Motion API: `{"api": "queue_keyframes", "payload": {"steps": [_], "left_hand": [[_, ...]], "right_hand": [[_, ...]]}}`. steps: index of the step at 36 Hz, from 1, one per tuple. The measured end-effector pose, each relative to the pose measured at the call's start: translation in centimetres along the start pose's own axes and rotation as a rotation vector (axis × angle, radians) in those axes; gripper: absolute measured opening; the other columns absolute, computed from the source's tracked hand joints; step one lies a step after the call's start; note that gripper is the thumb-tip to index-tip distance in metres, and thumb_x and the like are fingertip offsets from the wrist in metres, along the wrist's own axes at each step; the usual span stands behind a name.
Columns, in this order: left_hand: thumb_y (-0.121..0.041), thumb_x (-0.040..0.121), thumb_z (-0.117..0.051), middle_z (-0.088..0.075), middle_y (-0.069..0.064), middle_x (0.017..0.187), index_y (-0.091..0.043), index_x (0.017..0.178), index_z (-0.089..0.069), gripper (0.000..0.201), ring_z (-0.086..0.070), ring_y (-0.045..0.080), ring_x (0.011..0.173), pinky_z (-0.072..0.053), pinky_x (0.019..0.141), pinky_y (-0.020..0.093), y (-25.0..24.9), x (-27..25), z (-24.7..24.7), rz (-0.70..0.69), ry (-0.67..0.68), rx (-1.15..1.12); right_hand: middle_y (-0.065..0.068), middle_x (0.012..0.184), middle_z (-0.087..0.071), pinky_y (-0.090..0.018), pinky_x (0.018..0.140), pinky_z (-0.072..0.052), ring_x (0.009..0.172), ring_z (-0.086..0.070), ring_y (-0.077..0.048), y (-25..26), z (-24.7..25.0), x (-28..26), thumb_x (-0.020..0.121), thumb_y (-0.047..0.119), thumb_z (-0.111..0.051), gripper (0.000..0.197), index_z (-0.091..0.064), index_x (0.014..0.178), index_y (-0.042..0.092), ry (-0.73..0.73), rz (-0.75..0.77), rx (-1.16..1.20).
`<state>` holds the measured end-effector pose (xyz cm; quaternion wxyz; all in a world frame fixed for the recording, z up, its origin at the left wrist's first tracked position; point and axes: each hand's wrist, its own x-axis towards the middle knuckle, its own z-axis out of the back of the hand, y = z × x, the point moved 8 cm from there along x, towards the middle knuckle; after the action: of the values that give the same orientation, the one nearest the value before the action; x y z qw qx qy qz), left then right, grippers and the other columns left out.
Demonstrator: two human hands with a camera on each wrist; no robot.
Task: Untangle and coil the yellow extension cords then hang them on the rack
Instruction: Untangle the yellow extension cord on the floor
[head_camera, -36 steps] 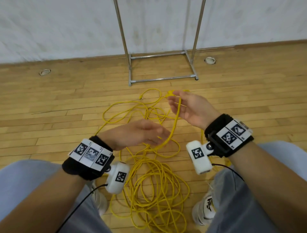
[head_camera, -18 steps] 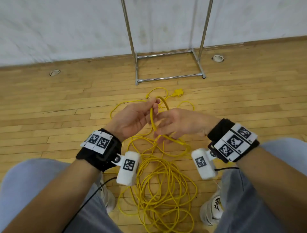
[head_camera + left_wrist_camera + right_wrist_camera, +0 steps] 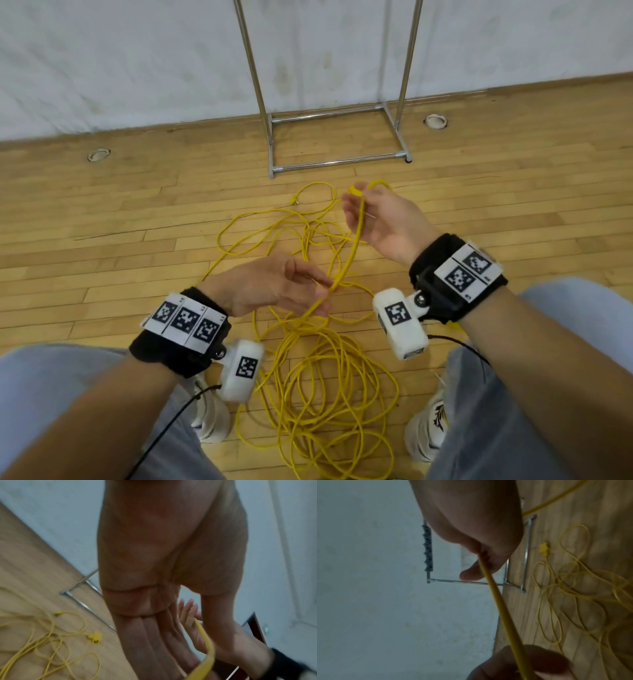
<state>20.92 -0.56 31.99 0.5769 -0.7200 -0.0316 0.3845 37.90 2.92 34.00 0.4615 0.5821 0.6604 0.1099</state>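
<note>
floorboards [image 3: 102,212] of pale wood run under everything you see, with a round floor socket [image 3: 98,155] off to your left near the wall and a second round socket [image 3: 435,121] to the right of the rack. rack [image 3: 337,164], a chrome frame, stands against the white wall straight ahead of you, its base bars resting on the floor; its top is out of the head view. between you and it sprawls the yellow extension cord [image 3: 318,380], a loose tangle of loops lying between your white shoes [image 3: 426,431] and spreading toward the rack's base, with a yellow plug [image 3: 94,637] lying on the boards just short of the frame. nothing blocks the way from the tangle to the rack.

your left hand [image 3: 274,286] sits low over the middle of the heap, palm turned inward, fingers nearly straight, with the strand pinched lightly between thumb and fingertips. from there one length of cord rises taut and slanting up to your right hand [image 3: 380,222], which is held higher and farther forward, palm facing you, fingers curled round the cord so a small loop pokes out above the fingertips. the rest of the cord hangs from your left hand down into the pile.
</note>
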Motion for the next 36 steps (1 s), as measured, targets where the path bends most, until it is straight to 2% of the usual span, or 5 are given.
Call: {"api": "queue_keyframes", "payload": {"steps": [5, 10, 17, 30, 36], "left_hand": [[-0.044, 0.106, -0.039, -0.076, 0.016, 0.103, -0.004, 0.112, -0.067, 0.050, -0.075, 0.025, 0.091, -0.059, 0.089, 0.036, -1.7, 0.4, 2.0, -0.047, -0.199, -0.496], [-0.049, 0.105, -0.039, -0.071, 0.022, 0.105, 0.006, 0.126, -0.060, 0.063, -0.075, 0.029, 0.083, -0.063, 0.070, 0.037, -2.7, 0.2, 2.6, -0.038, -0.176, -0.723], [-0.014, 0.104, -0.052, -0.068, 0.001, 0.071, -0.001, 0.109, -0.062, 0.017, -0.063, 0.006, 0.059, -0.058, 0.061, 0.019, -0.7, -0.1, 4.5, -0.018, -0.378, -0.802], [-0.011, 0.097, -0.056, -0.065, 0.006, 0.077, 0.007, 0.107, -0.061, 0.021, -0.060, 0.017, 0.066, -0.051, 0.067, 0.021, -4.0, -3.4, 0.6, -0.277, -0.090, -0.044], [-0.013, 0.100, -0.057, -0.063, 0.007, 0.075, 0.003, 0.101, -0.065, 0.018, -0.057, 0.019, 0.062, -0.048, 0.062, 0.021, -4.8, -5.1, 0.0, -0.356, -0.053, 0.017]], "right_hand": [[-0.006, 0.093, -0.071, -0.031, 0.065, -0.057, 0.075, -0.068, -0.019, -0.5, -3.9, -3.5, 0.107, 0.018, -0.054, 0.016, -0.065, 0.118, 0.013, 0.390, 0.096, -0.562], [-0.017, 0.096, -0.072, -0.032, 0.061, -0.059, 0.075, -0.072, -0.027, -5.4, -5.9, -7.3, 0.105, 0.011, -0.056, 0.016, -0.066, 0.116, 0.004, 0.823, -0.011, -0.950], [-0.024, 0.107, -0.074, -0.044, 0.080, -0.059, 0.090, -0.072, -0.031, -7.3, -4.2, -7.2, 0.104, 0.012, -0.060, 0.018, -0.071, 0.117, 0.007, 0.926, -0.163, -1.086], [-0.023, 0.095, -0.075, -0.039, 0.067, -0.065, 0.076, -0.076, -0.031, -5.9, 0.7, -0.2, 0.108, 0.022, -0.047, 0.033, -0.054, 0.123, -0.006, 0.105, -0.367, -0.182], [-0.011, 0.080, -0.073, -0.027, 0.053, -0.059, 0.065, -0.070, -0.019, -8.0, 1.6, 0.7, 0.105, 0.021, -0.055, 0.021, -0.062, 0.108, 0.001, 0.076, -0.446, -0.506]]}}
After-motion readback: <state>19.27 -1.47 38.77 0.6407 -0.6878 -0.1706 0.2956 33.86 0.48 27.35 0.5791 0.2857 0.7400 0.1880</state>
